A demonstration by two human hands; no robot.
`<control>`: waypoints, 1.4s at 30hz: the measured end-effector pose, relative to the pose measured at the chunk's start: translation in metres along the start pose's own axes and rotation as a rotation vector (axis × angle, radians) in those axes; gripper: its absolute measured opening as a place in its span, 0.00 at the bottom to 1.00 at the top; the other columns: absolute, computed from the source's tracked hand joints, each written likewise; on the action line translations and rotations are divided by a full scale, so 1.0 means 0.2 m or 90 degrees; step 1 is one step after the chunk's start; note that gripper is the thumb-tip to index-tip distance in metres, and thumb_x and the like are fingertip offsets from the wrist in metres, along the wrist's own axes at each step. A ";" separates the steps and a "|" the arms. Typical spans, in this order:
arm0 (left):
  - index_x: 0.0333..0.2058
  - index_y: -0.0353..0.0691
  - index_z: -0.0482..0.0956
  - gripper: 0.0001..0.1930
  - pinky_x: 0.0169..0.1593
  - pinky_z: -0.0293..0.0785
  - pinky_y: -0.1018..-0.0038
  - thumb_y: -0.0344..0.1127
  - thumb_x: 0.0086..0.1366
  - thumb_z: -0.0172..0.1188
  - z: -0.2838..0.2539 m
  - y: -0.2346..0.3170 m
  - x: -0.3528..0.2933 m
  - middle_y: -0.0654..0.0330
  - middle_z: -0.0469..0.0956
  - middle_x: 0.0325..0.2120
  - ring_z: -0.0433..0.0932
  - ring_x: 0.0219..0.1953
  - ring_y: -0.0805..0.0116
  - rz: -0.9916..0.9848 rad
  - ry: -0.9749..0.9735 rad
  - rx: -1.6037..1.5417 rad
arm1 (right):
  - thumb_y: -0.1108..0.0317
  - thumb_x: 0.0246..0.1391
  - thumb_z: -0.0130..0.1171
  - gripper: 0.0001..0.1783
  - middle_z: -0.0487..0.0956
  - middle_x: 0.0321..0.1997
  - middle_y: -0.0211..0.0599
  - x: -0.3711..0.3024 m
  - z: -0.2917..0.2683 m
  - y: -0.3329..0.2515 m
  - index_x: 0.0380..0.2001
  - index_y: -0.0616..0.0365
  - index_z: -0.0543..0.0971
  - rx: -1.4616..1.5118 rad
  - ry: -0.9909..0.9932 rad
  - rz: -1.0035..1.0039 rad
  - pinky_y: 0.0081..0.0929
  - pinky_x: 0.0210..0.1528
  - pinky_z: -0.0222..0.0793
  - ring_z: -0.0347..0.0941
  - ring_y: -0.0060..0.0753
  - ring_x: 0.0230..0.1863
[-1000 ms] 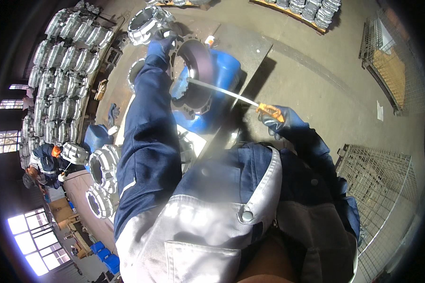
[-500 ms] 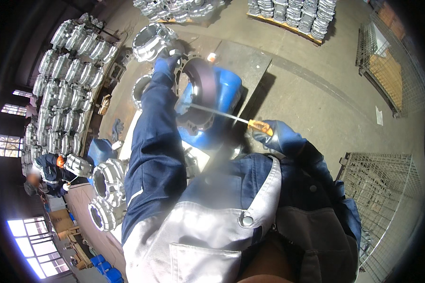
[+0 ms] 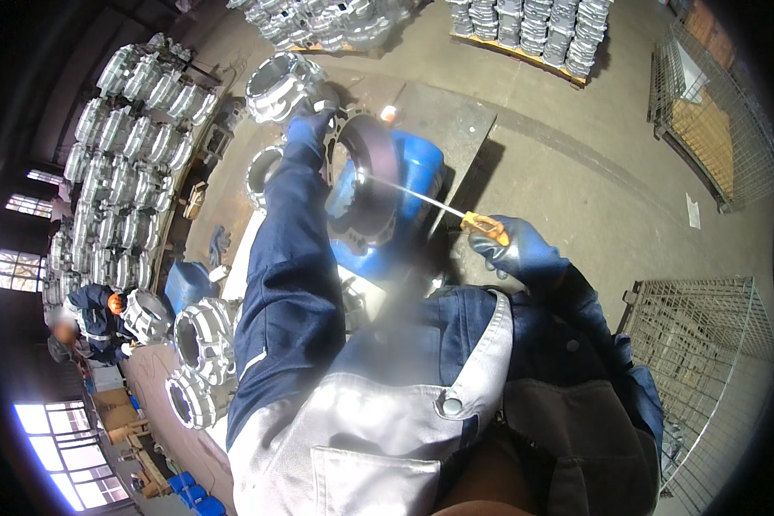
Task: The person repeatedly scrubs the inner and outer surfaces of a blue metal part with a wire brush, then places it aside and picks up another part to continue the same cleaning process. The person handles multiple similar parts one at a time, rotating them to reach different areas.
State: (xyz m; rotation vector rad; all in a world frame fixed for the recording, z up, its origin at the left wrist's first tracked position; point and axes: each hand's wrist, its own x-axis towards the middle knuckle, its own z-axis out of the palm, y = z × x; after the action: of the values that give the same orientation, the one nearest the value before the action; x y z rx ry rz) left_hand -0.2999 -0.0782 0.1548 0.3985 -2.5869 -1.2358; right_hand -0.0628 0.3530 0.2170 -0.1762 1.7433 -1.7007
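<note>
In my gloved right hand (image 3: 520, 249) is an orange-handled tool (image 3: 485, 228) with a long thin metal shaft; the fingers are closed round the handle. The shaft reaches left into the opening of a large ring-shaped metal casting (image 3: 381, 176), its tip by the inner wall. At the casting's far left rim, my gloved left hand (image 3: 310, 127) is closed on the edge, its fingers partly hidden. The casting stands tilted against a blue plastic drum (image 3: 421, 163) on the worktable. Beside my left hand sits a silver housing (image 3: 275, 90), with a smaller one (image 3: 262, 176) nearer.
More housings (image 3: 199, 344) stand at the near left of the table (image 3: 447, 116). Stacked castings (image 3: 133, 129) line the far left. A co-worker (image 3: 95, 314) handles a housing at left. Wire cages (image 3: 705, 361) stand on the right, and pallets of castings (image 3: 533, 39) at the back.
My right hand has shifted slightly right, drawing the tool and its tip with it. My left hand stays at the casting's rim. The whole view has shifted a little.
</note>
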 end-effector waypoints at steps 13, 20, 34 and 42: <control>0.44 0.36 0.75 0.22 0.29 0.73 0.72 0.43 0.55 0.65 -0.02 0.15 -0.14 0.56 0.80 0.29 0.77 0.26 0.69 0.017 -0.018 -0.089 | 0.58 0.57 0.60 0.20 0.74 0.26 0.24 0.07 0.01 -0.06 0.50 0.53 0.76 -0.082 0.046 -0.104 0.15 0.20 0.65 0.66 0.13 0.21; 0.45 0.40 0.73 0.20 0.21 0.70 0.75 0.39 0.55 0.67 -0.01 0.11 -0.08 0.61 0.79 0.26 0.73 0.19 0.72 -0.011 -0.024 -0.046 | 0.57 0.56 0.61 0.20 0.74 0.24 0.23 0.10 0.00 -0.13 0.49 0.56 0.76 -0.096 0.117 -0.026 0.15 0.18 0.63 0.67 0.14 0.20; 0.44 0.39 0.74 0.19 0.25 0.72 0.76 0.40 0.57 0.66 0.02 0.01 -0.03 0.62 0.79 0.30 0.74 0.25 0.73 0.046 0.009 -0.026 | 0.59 0.56 0.61 0.19 0.72 0.19 0.27 0.22 -0.04 -0.09 0.48 0.57 0.75 -0.059 0.071 -0.039 0.18 0.16 0.62 0.64 0.16 0.15; 0.47 0.37 0.74 0.25 0.38 0.72 0.68 0.48 0.56 0.64 0.01 -0.03 -0.02 0.53 0.80 0.35 0.77 0.36 0.60 0.065 -0.014 -0.020 | 0.58 0.57 0.60 0.20 0.72 0.18 0.26 0.23 -0.05 -0.10 0.49 0.58 0.75 -0.048 0.003 -0.075 0.18 0.16 0.60 0.63 0.17 0.13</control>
State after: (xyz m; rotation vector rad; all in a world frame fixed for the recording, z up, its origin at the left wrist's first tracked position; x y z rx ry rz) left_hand -0.2961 -0.0784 0.1492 0.2446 -2.5680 -1.2510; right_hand -0.1104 0.3332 0.2181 -0.3156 1.8330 -1.7203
